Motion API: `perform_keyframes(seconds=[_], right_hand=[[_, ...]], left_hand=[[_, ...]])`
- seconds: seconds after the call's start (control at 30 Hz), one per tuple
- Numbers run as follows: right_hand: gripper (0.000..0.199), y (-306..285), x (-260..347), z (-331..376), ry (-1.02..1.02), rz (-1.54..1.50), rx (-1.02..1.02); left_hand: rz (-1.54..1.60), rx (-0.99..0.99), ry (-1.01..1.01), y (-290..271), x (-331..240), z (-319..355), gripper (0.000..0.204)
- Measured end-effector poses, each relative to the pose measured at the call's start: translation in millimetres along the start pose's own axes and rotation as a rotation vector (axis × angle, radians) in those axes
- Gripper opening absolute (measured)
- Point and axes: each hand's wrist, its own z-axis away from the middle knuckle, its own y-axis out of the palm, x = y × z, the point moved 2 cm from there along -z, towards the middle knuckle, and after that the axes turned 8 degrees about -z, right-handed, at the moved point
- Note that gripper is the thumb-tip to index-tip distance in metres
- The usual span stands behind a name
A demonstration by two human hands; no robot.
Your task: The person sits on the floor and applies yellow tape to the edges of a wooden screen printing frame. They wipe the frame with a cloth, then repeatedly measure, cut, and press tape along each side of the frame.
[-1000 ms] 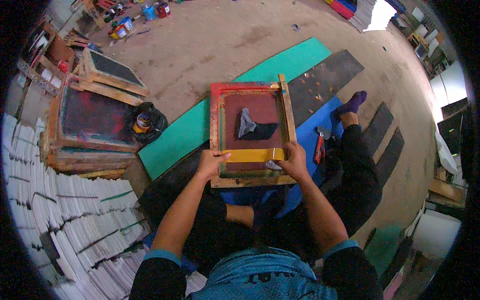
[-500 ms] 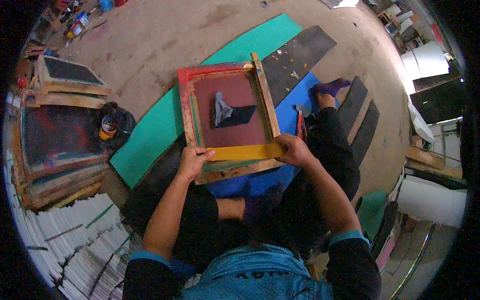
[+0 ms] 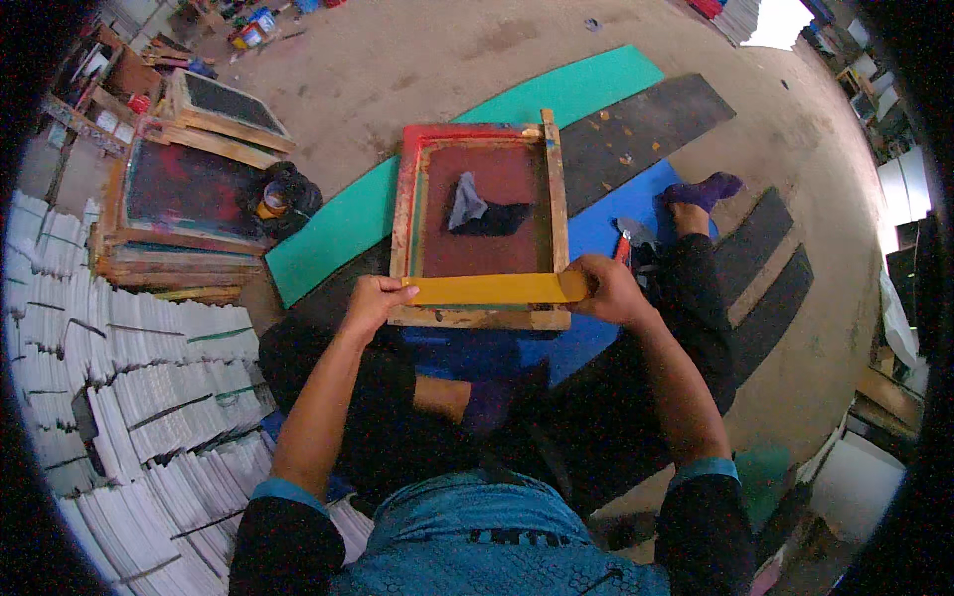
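At the lower middle, a blue shirt (image 3: 507, 556) is worn, and dark trousers (image 3: 348, 407) are seen spread to either side. The lower left is filled by bundled paper stacks (image 3: 199, 412). Just below the centre, the end of a yellow tape (image 3: 487, 289) is pinched between thumb and fingers by the left hand (image 3: 375, 304); its roll is grasped by the right hand (image 3: 608, 289). The tape is drawn straight between them, across the lower part of a wooden screen (image 3: 402, 209) at the middle; whether it is stuck down there cannot be told. On the maroon mesh (image 3: 497, 253), a grey and black cloth (image 3: 465, 202) is left crumpled. A blue mat (image 3: 596, 238) is partly covered by the screen, and a red-handled tool (image 3: 623, 246) is seen just above the right hand. Beyond, a black mat (image 3: 636, 124) and a green mat (image 3: 328, 233) are laid slantwise. At upper left, frames (image 3: 179, 243) are piled beside a pot (image 3: 273, 202), with cans (image 3: 253, 32) placed farther off near the top edge.
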Motion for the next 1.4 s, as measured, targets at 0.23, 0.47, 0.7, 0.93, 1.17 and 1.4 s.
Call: perform_keyframes(seconds=[0.23, 0.47, 0.7, 0.93, 1.17, 1.4], right_hand=[[0.056, 11, 9, 23, -0.002, 0.067, 0.037], [0.062, 23, -4, 43, 0.151, 0.028, 0.039], [0.067, 12, -30, 66, 0.329, 0.256, 0.068], [0.052, 25, -70, 86, 0.041, 0.305, -0.034], [0.052, 21, -54, 82, 0.092, 0.339, -0.03], [0.037, 25, -65, 87, -0.001, 0.369, 0.018]], left_hand=[[-0.104, -0.016, 0.037, -1, -16, 18, 0.023], [-0.113, 0.063, -0.03, -9, 12, 3, 0.026], [-0.086, 0.051, -0.102, -3, 60, 4, 0.024], [-0.163, -0.041, -0.031, 11, 81, 6, 0.023], [-0.117, -0.082, -0.031, 23, 94, 0, 0.023], [-0.124, -0.068, -0.059, 21, 80, -4, 0.023]])
